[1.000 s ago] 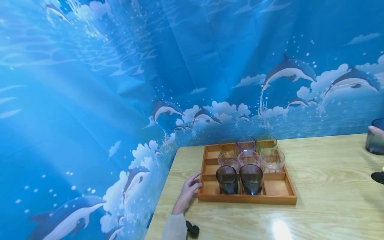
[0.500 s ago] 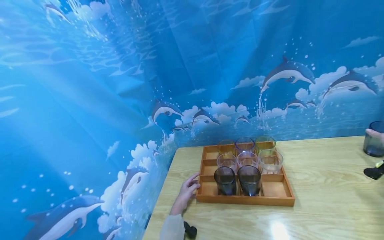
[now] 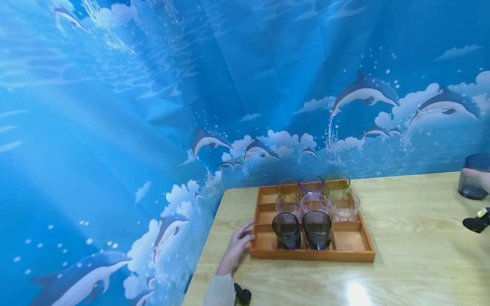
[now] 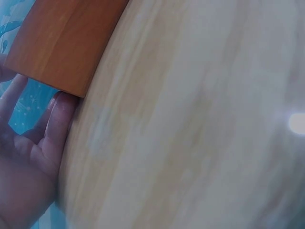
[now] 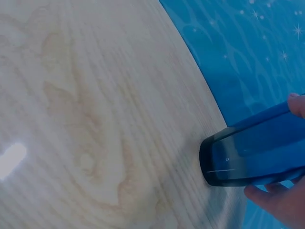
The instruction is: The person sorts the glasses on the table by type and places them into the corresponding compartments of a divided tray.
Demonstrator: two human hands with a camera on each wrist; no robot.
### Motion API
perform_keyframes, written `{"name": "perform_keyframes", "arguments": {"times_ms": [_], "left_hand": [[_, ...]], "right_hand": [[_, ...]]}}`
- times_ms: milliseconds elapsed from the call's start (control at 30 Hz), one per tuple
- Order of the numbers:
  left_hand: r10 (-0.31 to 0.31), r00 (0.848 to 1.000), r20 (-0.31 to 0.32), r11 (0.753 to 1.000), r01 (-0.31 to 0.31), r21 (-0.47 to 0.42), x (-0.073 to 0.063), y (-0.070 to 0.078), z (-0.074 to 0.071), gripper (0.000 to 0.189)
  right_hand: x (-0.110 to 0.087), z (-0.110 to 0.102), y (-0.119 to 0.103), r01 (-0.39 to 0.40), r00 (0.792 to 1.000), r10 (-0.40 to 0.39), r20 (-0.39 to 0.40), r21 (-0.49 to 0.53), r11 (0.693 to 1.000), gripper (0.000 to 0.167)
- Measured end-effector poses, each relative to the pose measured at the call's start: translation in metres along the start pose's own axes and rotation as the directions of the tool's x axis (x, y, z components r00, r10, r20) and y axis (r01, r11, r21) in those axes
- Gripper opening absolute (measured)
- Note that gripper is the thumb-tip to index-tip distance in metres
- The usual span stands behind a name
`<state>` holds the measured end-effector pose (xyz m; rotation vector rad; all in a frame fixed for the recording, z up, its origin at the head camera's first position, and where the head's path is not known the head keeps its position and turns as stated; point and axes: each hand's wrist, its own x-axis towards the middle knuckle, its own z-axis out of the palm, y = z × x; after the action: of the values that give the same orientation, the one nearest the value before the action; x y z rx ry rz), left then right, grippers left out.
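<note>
At the right edge of the head view, my right hand (image 3: 483,179) grips a dark blue-grey glass tumbler (image 3: 471,189) round its side. In the right wrist view, the thumb and fingers hold this tumbler (image 5: 248,155) on opposite sides, its thick base towards the table. My left hand (image 3: 234,251) rests its extended fingers against the left side of a wooden compartment tray (image 3: 311,255). The left wrist view shows those fingers touching the tray corner (image 4: 62,47). Two dark grey tumblers, one left (image 3: 287,231) and one right (image 3: 317,231), stand in the tray's front row.
Behind them stand clear glasses, including one at right (image 3: 344,208). The back row has an amber (image 3: 288,189), a blue-rimmed (image 3: 311,187) and a green-yellow glass (image 3: 337,183). The pale wooden table (image 3: 413,221) meets a blue dolphin-print backdrop (image 3: 268,85).
The right hand has moved slightly left with the dark tumbler. My left hand stays against the tray, and the head view has shifted a little.
</note>
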<state>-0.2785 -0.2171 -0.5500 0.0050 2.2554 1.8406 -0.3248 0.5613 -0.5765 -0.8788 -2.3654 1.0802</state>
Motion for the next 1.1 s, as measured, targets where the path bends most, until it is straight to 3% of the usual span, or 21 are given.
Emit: {"name": "perform_keyframes", "arguments": {"times_ms": [67, 133, 300, 433, 533, 733, 1100], "left_hand": [[0.006, 1.000, -0.001, 1.000, -0.006, 0.001, 0.000, 0.001, 0.000, 0.050], [0.009, 1.000, -0.001, 1.000, -0.009, 0.003, 0.000, 0.001, -0.001, 0.050], [0.010, 1.000, -0.002, 1.000, -0.010, 0.005, 0.001, 0.000, -0.002, 0.048], [0.016, 1.000, -0.002, 1.000, -0.016, -0.002, -0.002, 0.003, -0.001, 0.048], [0.022, 1.000, -0.001, 1.000, -0.022, -0.006, -0.003, 0.002, -0.002, 0.049], [0.029, 1.000, -0.008, 1.000, -0.029, -0.009, -0.002, -0.004, -0.003, 0.049], [0.015, 1.000, 0.007, 1.000, -0.015, -0.014, -0.001, -0.003, -0.002, 0.049]], "right_hand": [[0.009, 0.009, 0.011, -0.028, 0.999, 0.026, 0.021, 0.059, 0.998, 0.108], [0.008, 0.012, 0.012, -0.017, 1.000, 0.017, -0.008, 0.084, 0.996, 0.107], [-0.007, 0.017, -0.001, 0.014, 0.997, -0.008, -0.080, 0.077, 0.997, 0.102], [-0.020, 0.016, -0.010, 0.015, 0.998, -0.010, -0.066, 0.071, 0.997, 0.098], [-0.047, 0.008, -0.033, 0.012, 1.000, -0.013, 0.006, 0.097, 0.995, 0.099], [-0.125, -0.022, -0.100, 0.030, 0.992, -0.045, 0.116, 0.133, 0.991, 0.096], [-0.163, -0.017, -0.109, 0.199, 0.956, -0.229, 0.184, 0.168, 0.965, 0.095]]}}
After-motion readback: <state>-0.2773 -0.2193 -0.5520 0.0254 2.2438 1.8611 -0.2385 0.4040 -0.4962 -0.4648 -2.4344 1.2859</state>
